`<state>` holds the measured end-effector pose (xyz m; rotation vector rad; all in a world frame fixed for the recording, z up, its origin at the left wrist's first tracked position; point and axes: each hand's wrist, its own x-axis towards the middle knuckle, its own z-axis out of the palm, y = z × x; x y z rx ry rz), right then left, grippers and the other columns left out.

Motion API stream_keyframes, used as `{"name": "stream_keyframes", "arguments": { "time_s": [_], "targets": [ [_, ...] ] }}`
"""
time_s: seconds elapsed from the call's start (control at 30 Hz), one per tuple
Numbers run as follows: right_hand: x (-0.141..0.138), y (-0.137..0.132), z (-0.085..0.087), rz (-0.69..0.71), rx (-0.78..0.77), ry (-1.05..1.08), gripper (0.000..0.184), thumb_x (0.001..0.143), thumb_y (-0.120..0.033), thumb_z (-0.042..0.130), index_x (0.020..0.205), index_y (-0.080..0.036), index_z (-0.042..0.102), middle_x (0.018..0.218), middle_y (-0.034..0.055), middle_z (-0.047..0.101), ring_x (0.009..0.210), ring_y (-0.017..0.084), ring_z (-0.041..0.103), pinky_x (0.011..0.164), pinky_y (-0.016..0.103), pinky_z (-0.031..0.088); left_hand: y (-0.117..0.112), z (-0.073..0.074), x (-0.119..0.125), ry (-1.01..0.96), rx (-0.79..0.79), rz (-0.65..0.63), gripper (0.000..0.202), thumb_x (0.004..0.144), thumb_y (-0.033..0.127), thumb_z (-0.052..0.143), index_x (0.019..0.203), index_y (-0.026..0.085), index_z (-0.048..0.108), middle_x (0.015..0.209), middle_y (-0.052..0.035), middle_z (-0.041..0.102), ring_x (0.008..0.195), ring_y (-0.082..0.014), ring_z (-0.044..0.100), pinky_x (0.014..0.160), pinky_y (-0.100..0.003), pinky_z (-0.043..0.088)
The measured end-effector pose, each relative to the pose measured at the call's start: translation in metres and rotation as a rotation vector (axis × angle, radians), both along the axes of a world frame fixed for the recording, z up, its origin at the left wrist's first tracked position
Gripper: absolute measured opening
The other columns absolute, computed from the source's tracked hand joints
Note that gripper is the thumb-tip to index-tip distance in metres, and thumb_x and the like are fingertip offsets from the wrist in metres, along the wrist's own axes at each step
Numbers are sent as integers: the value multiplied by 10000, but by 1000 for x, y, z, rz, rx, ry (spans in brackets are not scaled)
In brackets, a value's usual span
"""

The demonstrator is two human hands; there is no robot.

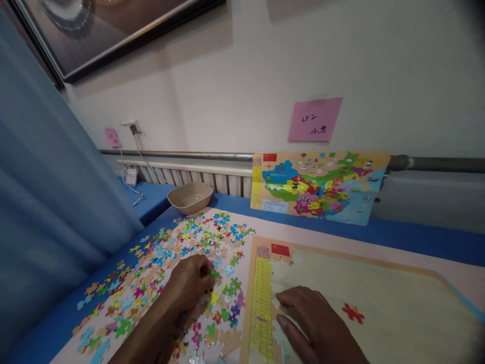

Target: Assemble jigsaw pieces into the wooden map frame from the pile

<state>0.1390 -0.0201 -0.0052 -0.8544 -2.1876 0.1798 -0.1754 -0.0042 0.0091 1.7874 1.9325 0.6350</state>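
Loose spread of small multicoloured cardboard jigsaw pieces (166, 263) covers the pale table surface (322, 237) left of and beyond the left fingers; a few face down, none joined as far as visible; left hand (189, 288) sits on the heap, fingers curled down with tips pinching at a green piece (215, 274) just at the fingertips, cannot tell if it is lifted; shallow beige plastic bowl (190, 196) well beyond the left fingers, looks empty; right hand (316, 321) lies flat, fingers extended and slightly apart, holding nothing, resting on the tan-framed puzzle board with yellow text strip (379, 303); yellow strip and red flag corner sit just left of and beyond the right fingers; one red piece (353, 312) lies alone on the board right of the right fingers; board otherwise bare, so assembly looks barely begun, nearly all pieces left; finished colourful map reference picture (320, 186) leans on the wall far beyond; pink paper note (315, 120) above it.
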Motion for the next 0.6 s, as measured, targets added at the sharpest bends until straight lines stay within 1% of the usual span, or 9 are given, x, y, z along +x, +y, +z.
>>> {"name": "stream_keyframes", "arguments": {
  "time_s": [0.07,0.13,0.17,0.27,0.33,0.4,0.47,0.53,0.6],
  "targets": [
    [1,-1,-1,12,-4,-3,137,1023,-211,553,1147,-260,583,1017,28,678,914,215,653,780,357,530,1,-2,-4,-117,-26,-5,91,696,139,595,721,206,651,707,21,654,686,-168,591,634,-275,367],
    [1,-2,-1,19,-31,-9,140,1027,-210,553,1155,-260,580,1025,29,671,918,215,644,790,359,521,2,-2,-7,-243,-53,-14,61,680,195,561,696,203,619,654,27,619,629,-159,572,603,-268,383],
    [2,-3,-1,23,-51,-9,137,1030,-213,553,1156,-260,579,1029,30,668,925,216,639,799,361,516,2,1,-7,-303,-65,-15,53,674,239,563,687,204,601,634,31,596,604,-154,553,586,-265,383],
    [2,-7,2,22,-153,11,116,1048,-235,533,1149,-258,584,1044,35,653,958,219,622,845,374,498,-3,13,-3,-439,-79,-6,182,662,382,606,677,204,569,612,40,541,566,-138,492,555,-258,362],
    [0,-12,4,27,-255,45,110,1057,-255,500,1115,-255,594,1026,32,644,944,217,612,836,369,485,-11,22,9,-521,-75,-3,247,660,435,647,678,199,574,617,41,529,564,-127,461,552,-250,346],
    [-4,-17,7,53,-402,103,134,1050,-277,476,1082,-246,603,999,31,642,916,213,610,811,357,478,-23,26,29,-665,-72,16,266,638,426,712,662,192,586,599,42,521,551,-115,432,540,-241,320],
    [-9,-24,8,84,-576,215,149,1017,-303,493,1079,-237,610,966,33,651,879,212,614,787,344,480,-35,23,52,-853,-78,57,268,597,383,776,633,185,598,558,46,507,523,-103,400,520,-233,286],
    [-16,-31,6,103,-734,362,188,955,-326,549,1100,-226,615,942,36,662,844,212,616,771,336,484,-45,15,73,-1004,-95,94,243,612,356,790,644,182,624,558,44,512,517,-96,385,515,-225,276],
    [-22,-36,5,96,-846,499,247,889,-338,609,1104,-215,619,935,40,671,829,213,616,763,335,482,-51,7,89,-1056,-112,102,248,603,351,815,637,179,639,557,41,510,515,-94,379,508,-219,272]
  ]
}}
